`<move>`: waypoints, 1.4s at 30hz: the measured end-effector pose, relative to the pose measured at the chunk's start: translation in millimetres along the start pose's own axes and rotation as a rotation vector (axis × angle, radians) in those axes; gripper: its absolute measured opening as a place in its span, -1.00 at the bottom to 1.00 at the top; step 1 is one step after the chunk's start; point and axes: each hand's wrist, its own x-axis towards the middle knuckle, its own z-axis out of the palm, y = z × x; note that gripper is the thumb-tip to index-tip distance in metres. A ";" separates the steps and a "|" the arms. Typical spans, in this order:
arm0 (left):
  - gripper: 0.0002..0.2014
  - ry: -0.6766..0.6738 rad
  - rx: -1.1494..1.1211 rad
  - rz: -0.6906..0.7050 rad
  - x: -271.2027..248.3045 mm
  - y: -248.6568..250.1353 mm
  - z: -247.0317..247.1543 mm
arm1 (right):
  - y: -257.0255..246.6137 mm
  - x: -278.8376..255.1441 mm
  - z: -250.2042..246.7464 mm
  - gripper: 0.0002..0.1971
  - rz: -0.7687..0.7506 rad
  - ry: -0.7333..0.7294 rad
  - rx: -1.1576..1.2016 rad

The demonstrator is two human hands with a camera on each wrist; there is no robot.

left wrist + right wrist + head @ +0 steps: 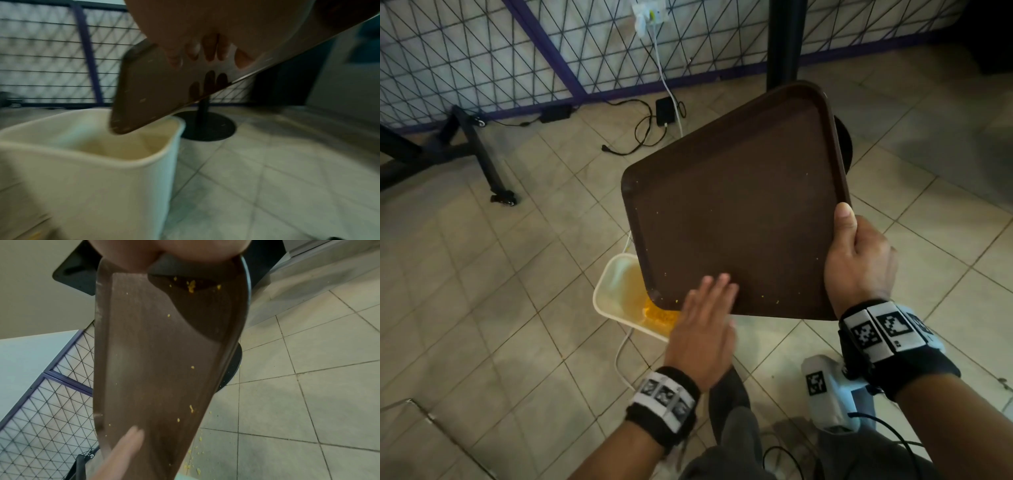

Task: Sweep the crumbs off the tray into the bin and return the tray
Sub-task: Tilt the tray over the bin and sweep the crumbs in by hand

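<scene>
brown tray (736, 205) gripped by right hand (859, 260), left hand (702, 325) flat; floor crumbs (193, 457) only right-wrist.

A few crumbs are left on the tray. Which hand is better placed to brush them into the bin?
Left. The left hand is free, fingers flat on the tray above the bin; the right hand grips the tray's edge, keeping it tilted.
</scene>
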 end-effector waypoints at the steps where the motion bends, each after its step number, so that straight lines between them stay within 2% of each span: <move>1: -0.41 0.008 0.004 0.071 4.1 17.2 3.5 | -0.6 -1.1 2.0 -0.48 -0.001 0.004 0.009; 4: -0.28 -0.043 -0.003 0.185 12.5 44.9 17.9 | -2.0 -2.4 6.1 -0.46 0.006 0.020 0.012; 6: -0.16 -0.099 -0.004 0.193 11.0 40.7 28.4 | -3.0 -1.3 5.8 -0.46 0.016 0.017 0.012; 12: 0.09 -0.175 0.066 -0.025 -3.4 -30.2 42.9 | -1.0 6.4 -4.8 -0.46 0.089 0.003 0.051; 18: -0.03 -0.284 0.139 -0.254 -8.7 -102.2 30.0 | 5.9 13.7 -10.7 -0.44 0.100 0.030 0.048; 23: -0.11 -0.375 0.331 -0.286 -11.7 -135.9 17.9 | 4.9 12.2 -10.7 -0.45 0.042 0.025 -0.012; 26: -0.18 -0.329 0.294 -0.355 -10.7 -134.8 13.9 | 0.1 8.8 -9.5 -0.48 0.012 0.018 -0.044; 29: -0.18 -0.198 0.213 -0.303 -2.6 -115.0 11.6 | -0.6 7.6 -8.8 -0.49 -0.001 0.020 -0.070; 32: -0.14 -0.150 0.139 -0.277 12.7 -94.0 17.4 | 1.6 7.9 -8.1 -0.47 -0.002 0.027 -0.071; 34: -0.15 -0.174 0.119 -0.332 17.1 -87.0 24.1 | 2.3 8.4 -8.4 -0.46 0.008 0.028 -0.059; 37: -0.19 -0.291 0.196 -0.401 10.5 -86.8 34.7 | 4.0 11.5 -11.3 -0.46 0.025 0.047 -0.035; 39: -0.24 -0.349 0.274 -0.396 1.6 -89.8 36.5 | 5.4 12.6 -12.8 -0.47 0.028 0.062 -0.030; 42: -0.32 -0.356 0.341 -0.365 -6.3 -96.4 29.7 | 6.0 11.7 -14.1 -0.49 0.008 0.066 -0.044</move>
